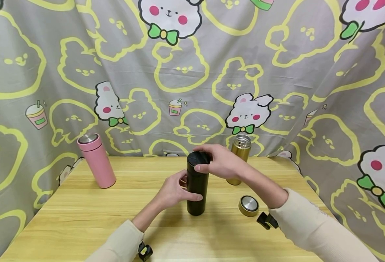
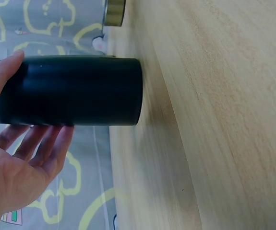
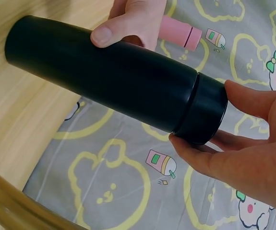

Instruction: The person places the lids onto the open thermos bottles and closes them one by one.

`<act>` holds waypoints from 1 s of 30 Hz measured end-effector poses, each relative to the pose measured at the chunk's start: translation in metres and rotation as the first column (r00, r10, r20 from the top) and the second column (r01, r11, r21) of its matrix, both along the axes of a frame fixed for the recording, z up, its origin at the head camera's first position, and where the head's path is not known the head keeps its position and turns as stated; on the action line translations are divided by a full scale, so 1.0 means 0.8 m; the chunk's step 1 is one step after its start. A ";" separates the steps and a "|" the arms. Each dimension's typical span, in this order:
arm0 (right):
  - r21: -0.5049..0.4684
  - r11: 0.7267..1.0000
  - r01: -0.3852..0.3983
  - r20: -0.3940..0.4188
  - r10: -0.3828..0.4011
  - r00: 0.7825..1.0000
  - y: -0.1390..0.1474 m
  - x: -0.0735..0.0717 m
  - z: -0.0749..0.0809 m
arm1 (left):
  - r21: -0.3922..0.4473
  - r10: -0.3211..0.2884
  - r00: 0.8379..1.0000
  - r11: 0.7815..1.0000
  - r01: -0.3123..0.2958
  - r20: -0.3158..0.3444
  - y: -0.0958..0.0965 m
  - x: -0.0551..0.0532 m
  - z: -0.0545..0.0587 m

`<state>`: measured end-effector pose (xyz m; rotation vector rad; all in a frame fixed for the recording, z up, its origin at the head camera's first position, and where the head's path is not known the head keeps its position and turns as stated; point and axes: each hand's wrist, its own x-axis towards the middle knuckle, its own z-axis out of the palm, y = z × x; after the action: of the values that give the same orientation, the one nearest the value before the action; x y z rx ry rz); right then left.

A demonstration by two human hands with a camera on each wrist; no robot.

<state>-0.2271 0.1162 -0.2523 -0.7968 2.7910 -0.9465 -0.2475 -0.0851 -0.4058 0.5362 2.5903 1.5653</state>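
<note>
A black thermos bottle stands upright near the middle of the table in the head view. My left hand grips its body from the left, thumb across the near side and fingers behind. Around the black lid at the top, the thumb and fingers of my right hand pinch the rim. In the right wrist view a thin seam runs between lid and body. Behind my right forearm is a gold thermos bottle, its mouth uncovered. A gold lid with a silver top lies on the table, nearer to me.
A pink thermos bottle with its lid on stands at the back left of the wooden table. Patterned grey curtains hang behind and on both sides. Black straps sit at my sleeve cuffs.
</note>
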 end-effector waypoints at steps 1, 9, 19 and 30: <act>-0.002 1.000 0.004 0.002 -0.004 1.000 0.000 0.000 0.000 | -0.001 0.001 1.000 1.000 -0.001 0.000 0.000 0.000 0.000; -0.023 0.997 0.067 -0.009 -0.067 0.998 -0.002 -0.002 -0.003 | -0.004 0.003 1.000 1.000 -0.003 0.001 0.000 0.000 0.001; -0.055 0.985 0.166 -0.019 -0.167 0.986 -0.008 -0.001 -0.013 | 0.003 0.002 1.000 1.000 -0.002 -0.001 -0.001 -0.001 0.001; 0.020 0.993 0.118 0.014 -0.119 0.993 -0.007 -0.002 -0.003 | -0.004 -0.001 1.000 1.000 0.001 0.004 -0.001 0.000 0.000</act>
<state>-0.2286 0.1108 -0.2551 -0.6248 2.8572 -0.9379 -0.2475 -0.0859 -0.4056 0.5333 2.5894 1.5588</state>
